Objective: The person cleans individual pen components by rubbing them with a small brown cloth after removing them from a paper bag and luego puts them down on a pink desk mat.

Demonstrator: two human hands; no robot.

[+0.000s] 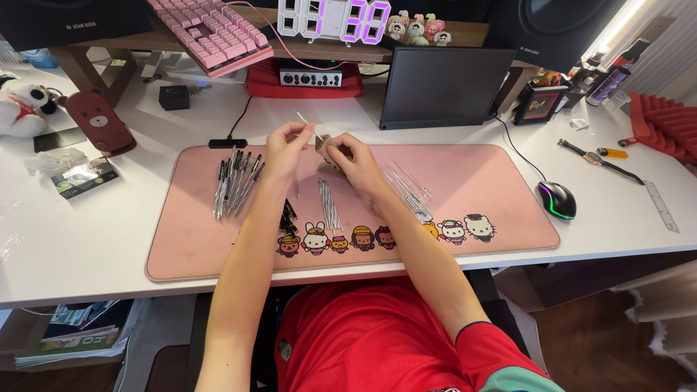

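My left hand pinches a thin clear pen refill that points up and away. My right hand grips a small tan holder right beside it, and the refill's lower end meets that holder. Both hands hover over a pink desk mat. On the mat lie a pile of assembled pens at the left, a bundle of thin refills under my hands, and clear pen barrels at the right.
A black mouse sits at the mat's right edge, a dark tablet screen stands behind it. A pink keyboard, a digital clock, a wristwatch, a ruler and a plush toy surround the mat.
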